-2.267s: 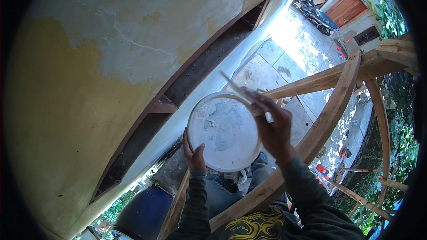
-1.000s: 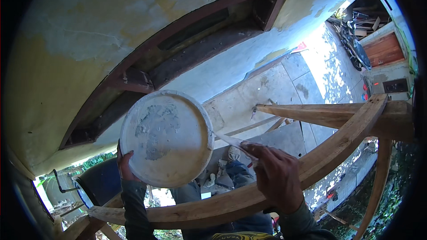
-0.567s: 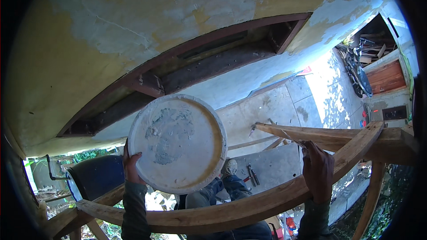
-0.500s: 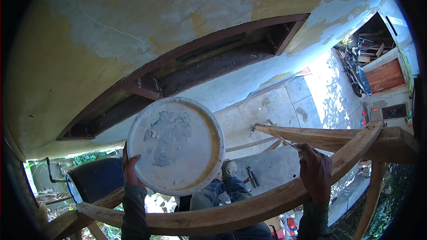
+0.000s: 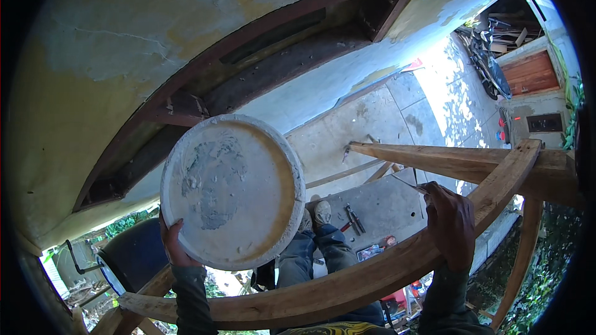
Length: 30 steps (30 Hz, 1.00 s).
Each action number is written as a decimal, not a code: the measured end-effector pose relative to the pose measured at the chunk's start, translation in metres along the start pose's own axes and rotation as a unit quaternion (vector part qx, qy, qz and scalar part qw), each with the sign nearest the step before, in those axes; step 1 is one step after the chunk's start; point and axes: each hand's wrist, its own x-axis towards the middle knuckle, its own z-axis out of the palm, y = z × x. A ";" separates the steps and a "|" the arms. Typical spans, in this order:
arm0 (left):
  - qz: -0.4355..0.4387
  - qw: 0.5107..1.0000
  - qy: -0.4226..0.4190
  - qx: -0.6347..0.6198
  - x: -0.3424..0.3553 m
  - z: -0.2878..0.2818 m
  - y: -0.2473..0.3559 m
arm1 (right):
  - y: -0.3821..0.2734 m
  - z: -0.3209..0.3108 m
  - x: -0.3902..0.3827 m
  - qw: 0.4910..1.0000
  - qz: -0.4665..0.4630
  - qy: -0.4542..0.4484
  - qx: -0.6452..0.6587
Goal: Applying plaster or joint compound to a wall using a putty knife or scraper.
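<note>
My left hand (image 5: 176, 242) grips the lower left rim of a round, shallow white tray (image 5: 264, 201), fingers underneath and thumb on the edge. Greyish, smeared putty (image 5: 214, 183) lies on the left half of its floor. On the right, my right hand (image 5: 448, 223) is closed around a putty knife (image 5: 406, 181). Its thin blade is seen nearly edge-on, pointing left toward the tray, apart from it; the handle is mostly hidden by the fingers. This hand is just above a curved wooden beam (image 5: 347, 285).
A patchy, plastered wall (image 5: 124, 43) with a dark red window frame (image 5: 261, 49) rises ahead. Another wooden beam (image 5: 434, 156) extends at right. Far below, pliers (image 5: 355, 220) lie on concrete near my shoes (image 5: 322, 212). A dark barrel (image 5: 133, 251) stands at left, a motorcycle (image 5: 490, 65) far right.
The whole view has shifted a little. The tray appears slightly farther left and higher. My right hand has turned, and more of the knife blade now shows.
</note>
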 end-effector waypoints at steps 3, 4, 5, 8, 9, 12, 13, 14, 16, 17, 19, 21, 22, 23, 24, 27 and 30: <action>0.001 1.000 0.005 -0.004 0.000 -0.005 -0.002 | 0.003 0.000 -0.001 1.000 0.000 0.014 0.015; 0.000 1.000 0.010 -0.010 -0.001 -0.009 -0.004 | 0.002 -0.002 -0.001 1.000 0.000 0.009 0.009; 0.000 1.000 0.008 -0.007 0.001 -0.015 -0.007 | 0.001 -0.003 0.000 1.000 0.000 0.004 0.002; 0.003 1.000 0.004 0.020 0.005 -0.026 -0.011 | 0.001 -0.002 -0.001 1.000 -0.002 0.019 -0.005; 0.008 1.000 0.021 0.014 0.004 -0.024 -0.009 | 0.001 -0.002 -0.001 1.000 0.002 0.015 -0.005; 0.015 0.999 0.035 0.003 0.004 -0.029 -0.010 | 0.007 0.001 0.001 0.999 -0.024 0.028 0.004; 0.019 0.999 0.032 0.000 0.005 -0.034 -0.011 | 0.009 0.000 0.001 0.999 -0.027 0.024 0.001; 0.016 0.999 0.036 -0.002 0.009 -0.038 -0.012 | 0.010 -0.003 0.002 1.000 -0.015 -0.005 0.003; 0.024 0.999 0.037 0.020 0.015 -0.058 -0.001 | 0.005 -0.004 0.001 0.999 -0.004 -0.044 0.007; 0.023 0.998 0.053 0.029 0.012 -0.087 0.009 | 0.001 0.003 0.002 0.999 -0.027 -0.033 0.020; 0.007 0.994 0.105 0.022 0.008 -0.141 0.023 | -0.001 0.002 0.004 0.998 -0.054 -0.032 0.028; -0.009 0.991 0.133 0.004 -0.018 -0.174 0.035 | -0.001 -0.001 0.004 0.996 -0.071 -0.047 0.036; -0.017 0.988 0.152 -0.017 -0.034 -0.190 0.044 | -0.001 -0.003 0.002 0.995 -0.076 -0.057 0.039; -0.019 0.986 0.163 -0.019 -0.048 -0.209 0.064 | -0.003 -0.007 0.002 0.994 -0.082 -0.059 0.035; -0.214 0.967 0.140 0.017 -0.063 -0.226 0.088 | -0.002 -0.008 0.002 0.994 -0.088 -0.059 0.032; -0.393 0.908 0.141 0.041 -0.125 -0.255 0.098 | -0.004 -0.002 0.002 0.990 -0.118 -0.068 0.026; -0.373 0.913 0.161 0.034 -0.165 -0.272 0.093 | -0.004 -0.004 0.001 0.988 -0.136 -0.067 0.010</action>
